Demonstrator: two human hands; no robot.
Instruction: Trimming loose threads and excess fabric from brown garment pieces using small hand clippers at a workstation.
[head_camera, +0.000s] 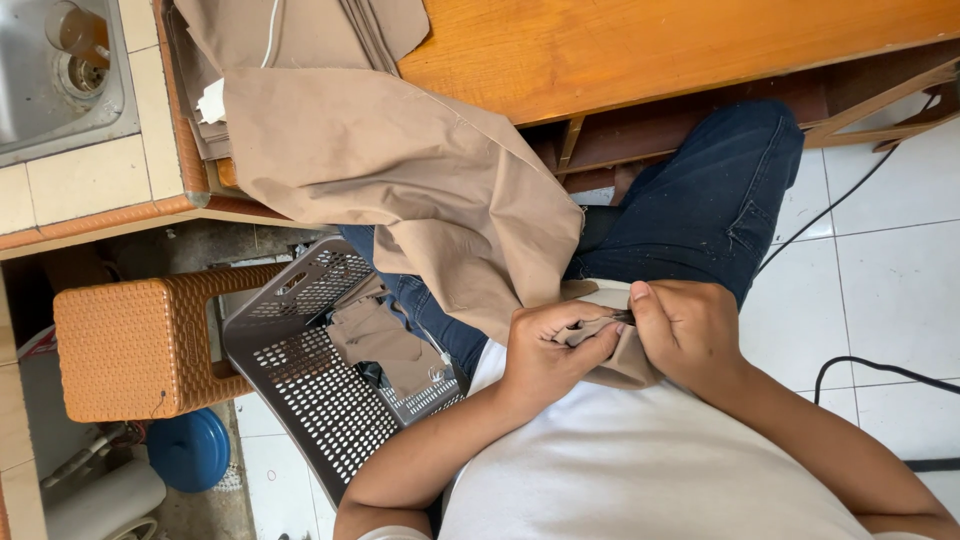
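Both of my hands meet in front of my lap on a small piece of tan fabric (628, 365). My left hand (548, 352) pinches its folded edge with fingers curled. My right hand (690, 330) grips the same piece from the other side, thumb pressed against it, and a thin dark thing shows between the fingers; I cannot tell what it is. A large tan cloth (420, 175) hangs from the wooden table (640, 45) down over my knee in dark jeans, just above my hands.
A grey perforated plastic basket (310, 400) with tan fabric pieces stands at my left, beside an orange woven stool (125, 350) and a blue lid (190, 450). A steel sink (50, 100) sits at the top left. A black cable (880, 370) crosses the white tiles on the right.
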